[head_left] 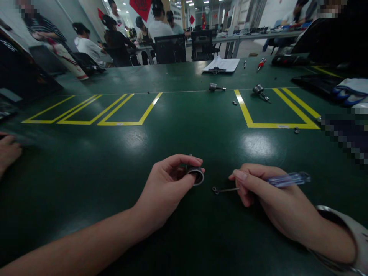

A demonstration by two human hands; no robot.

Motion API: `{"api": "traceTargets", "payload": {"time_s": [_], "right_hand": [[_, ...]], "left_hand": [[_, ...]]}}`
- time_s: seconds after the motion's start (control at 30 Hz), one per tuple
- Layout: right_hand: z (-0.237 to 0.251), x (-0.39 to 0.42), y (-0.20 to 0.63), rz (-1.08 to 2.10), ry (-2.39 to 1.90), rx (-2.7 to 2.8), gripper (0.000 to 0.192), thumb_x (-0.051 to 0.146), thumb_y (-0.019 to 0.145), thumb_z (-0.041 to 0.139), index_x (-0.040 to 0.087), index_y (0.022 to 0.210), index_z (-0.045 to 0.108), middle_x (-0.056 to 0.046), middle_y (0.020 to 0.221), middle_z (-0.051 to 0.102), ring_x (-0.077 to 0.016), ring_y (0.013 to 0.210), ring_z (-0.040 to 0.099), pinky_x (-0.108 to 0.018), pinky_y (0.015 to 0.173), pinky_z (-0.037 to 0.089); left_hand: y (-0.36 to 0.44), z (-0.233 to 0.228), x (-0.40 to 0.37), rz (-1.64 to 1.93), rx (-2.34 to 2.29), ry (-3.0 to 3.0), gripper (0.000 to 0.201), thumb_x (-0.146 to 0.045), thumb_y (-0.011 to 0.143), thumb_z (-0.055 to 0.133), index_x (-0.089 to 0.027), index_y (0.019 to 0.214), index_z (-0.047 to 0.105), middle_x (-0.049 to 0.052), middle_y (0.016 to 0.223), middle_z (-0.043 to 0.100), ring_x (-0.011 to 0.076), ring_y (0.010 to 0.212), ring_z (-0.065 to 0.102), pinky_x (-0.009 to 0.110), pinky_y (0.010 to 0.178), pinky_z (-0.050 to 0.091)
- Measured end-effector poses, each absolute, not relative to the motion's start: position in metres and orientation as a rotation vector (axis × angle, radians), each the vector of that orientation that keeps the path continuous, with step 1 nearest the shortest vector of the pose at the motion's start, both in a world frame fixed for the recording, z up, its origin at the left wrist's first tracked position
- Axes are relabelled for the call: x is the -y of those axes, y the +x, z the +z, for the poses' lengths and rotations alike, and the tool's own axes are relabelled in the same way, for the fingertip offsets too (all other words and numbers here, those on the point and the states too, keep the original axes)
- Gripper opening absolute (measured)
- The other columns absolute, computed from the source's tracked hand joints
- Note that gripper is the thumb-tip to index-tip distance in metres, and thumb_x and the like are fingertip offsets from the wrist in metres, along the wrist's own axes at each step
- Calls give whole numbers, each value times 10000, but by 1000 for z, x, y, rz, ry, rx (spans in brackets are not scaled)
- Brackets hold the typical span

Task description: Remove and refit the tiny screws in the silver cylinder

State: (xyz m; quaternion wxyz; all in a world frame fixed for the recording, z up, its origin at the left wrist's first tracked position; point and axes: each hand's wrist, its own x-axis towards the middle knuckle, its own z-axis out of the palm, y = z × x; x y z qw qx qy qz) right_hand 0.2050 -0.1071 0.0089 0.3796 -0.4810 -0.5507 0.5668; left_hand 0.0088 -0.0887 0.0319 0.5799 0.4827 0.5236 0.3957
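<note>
My left hand [168,184] grips a short dark metal cylinder [196,173], a ring-like part with its open end turned toward my right hand. My right hand [258,191] holds a screwdriver [284,179] with a clear blue handle; its thin shaft points left and its tip [215,189] rests low over the green table [184,237], just below and right of the cylinder. The two hands sit a short gap apart near the table's front.
Yellow tape outlines [94,111] [276,111] mark the table. Two small metal assemblies [216,87] [260,92], loose small parts [296,130], a clipboard with paper [221,65], red pliers [261,63] and gloves [349,92] lie farther back. Another person's hand [8,151] rests at the left edge. People sit behind.
</note>
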Motion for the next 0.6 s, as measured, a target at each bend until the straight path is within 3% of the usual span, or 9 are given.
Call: {"api": "traceTargets", "payload": {"time_s": [0.4,0.6], "right_hand": [[14,107,204,1323,-1301,1523,407,409,875,497,188,536,529,27,506,485,-113,513,473,-254,517,370],[22,114,198,988,-1294,1915,384,287,910,421,185,543,477,18,525,485,-105,487,472,-245,465,370]], "left_hand": [[5,30,87,893,-1199,1086,209,-150,698,680,-201,899,661,23,1012,689,197,933,648,326,823,505],[4,30,87,920,-1134,1075,307,-94,698,670,-186,988,627,23,983,699,161,949,642,269,864,476]]}}
